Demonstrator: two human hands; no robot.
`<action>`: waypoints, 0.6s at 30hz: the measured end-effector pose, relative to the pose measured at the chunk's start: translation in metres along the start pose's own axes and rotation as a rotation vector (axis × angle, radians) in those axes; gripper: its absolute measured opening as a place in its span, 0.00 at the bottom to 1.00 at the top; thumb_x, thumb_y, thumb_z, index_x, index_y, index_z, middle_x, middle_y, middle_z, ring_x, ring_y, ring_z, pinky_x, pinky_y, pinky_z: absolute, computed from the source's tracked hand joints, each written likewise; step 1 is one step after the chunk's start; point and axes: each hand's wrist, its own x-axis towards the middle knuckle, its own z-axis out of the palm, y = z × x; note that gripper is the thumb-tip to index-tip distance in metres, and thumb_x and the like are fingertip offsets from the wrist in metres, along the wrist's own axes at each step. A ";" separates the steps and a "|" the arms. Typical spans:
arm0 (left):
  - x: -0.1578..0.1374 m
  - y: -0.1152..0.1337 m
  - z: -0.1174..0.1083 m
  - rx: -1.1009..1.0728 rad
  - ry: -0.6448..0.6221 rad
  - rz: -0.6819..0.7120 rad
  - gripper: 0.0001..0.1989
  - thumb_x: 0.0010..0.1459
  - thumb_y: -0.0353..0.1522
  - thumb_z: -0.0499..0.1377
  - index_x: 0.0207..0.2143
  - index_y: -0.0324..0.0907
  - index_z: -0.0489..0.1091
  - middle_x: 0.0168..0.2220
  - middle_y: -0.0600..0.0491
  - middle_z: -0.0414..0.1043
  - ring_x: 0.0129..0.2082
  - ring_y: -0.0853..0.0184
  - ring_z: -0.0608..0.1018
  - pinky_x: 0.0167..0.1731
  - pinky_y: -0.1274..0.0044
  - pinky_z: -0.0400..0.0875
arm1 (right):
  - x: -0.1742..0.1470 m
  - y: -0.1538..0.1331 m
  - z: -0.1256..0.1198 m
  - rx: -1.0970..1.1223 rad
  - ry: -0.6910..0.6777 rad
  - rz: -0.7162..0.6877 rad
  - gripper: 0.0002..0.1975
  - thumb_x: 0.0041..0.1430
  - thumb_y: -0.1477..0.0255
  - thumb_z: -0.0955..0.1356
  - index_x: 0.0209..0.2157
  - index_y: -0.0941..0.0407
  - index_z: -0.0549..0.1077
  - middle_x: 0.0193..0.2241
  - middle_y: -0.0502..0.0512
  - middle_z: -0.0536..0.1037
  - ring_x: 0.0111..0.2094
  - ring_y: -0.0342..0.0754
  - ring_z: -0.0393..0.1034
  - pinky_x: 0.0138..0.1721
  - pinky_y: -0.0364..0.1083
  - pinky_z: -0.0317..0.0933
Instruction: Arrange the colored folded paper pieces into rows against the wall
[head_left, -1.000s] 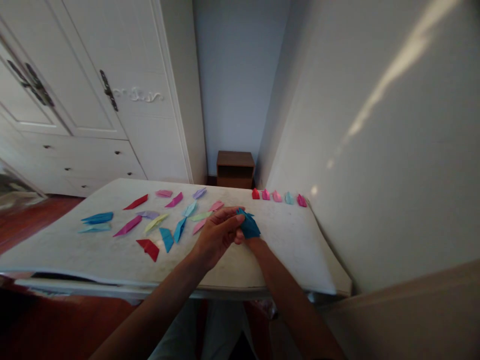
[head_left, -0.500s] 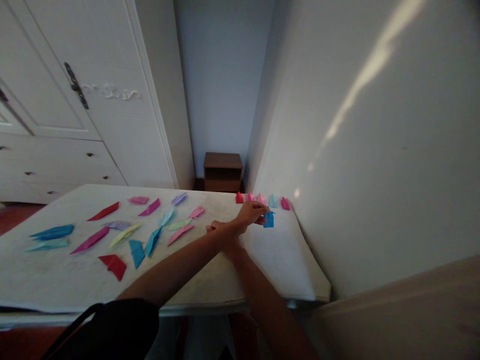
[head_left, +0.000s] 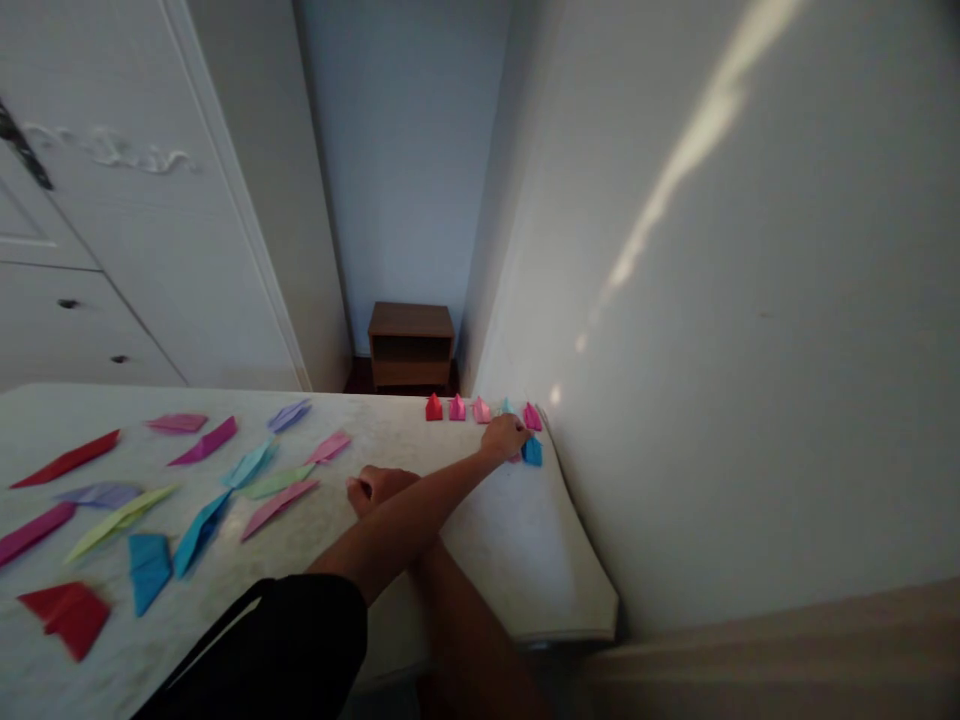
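My forearms cross over the white table, the left one above the right. At the right end of the table, my left hand [head_left: 505, 437] has its fingers closed at the upper left of a blue folded paper plane [head_left: 532, 453], which rests on the table. My right hand [head_left: 382, 487] is loosely curled into a fist, with nothing visible in it. Nearest to it are a pink paper plane [head_left: 279, 508] and a light pink one [head_left: 330, 447]. Along the far edge stand a red paper plane [head_left: 433, 408], a magenta one [head_left: 457, 408], a pink one [head_left: 481, 411] and others, partly hidden by my left hand.
Several more folded papers lie on the left, among them a red one [head_left: 71, 615] and a blue one [head_left: 150, 570]. A white wall [head_left: 712, 400] borders the table's right side. Beyond the table stand a brown nightstand [head_left: 411, 322] and a white wardrobe [head_left: 247, 200].
The view has turned right and come closer to the table. My left hand has lowered the blue paper plane beside the row. My right hand stays curled under the left forearm.
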 end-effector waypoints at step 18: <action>-0.027 -0.002 0.011 0.569 -0.033 0.374 0.19 0.62 0.46 0.52 0.48 0.46 0.72 0.50 0.44 0.67 0.44 0.54 0.76 0.40 0.67 0.71 | 0.002 -0.005 0.010 -0.202 0.065 -0.125 0.11 0.63 0.64 0.61 0.38 0.55 0.71 0.35 0.53 0.78 0.34 0.48 0.73 0.31 0.45 0.62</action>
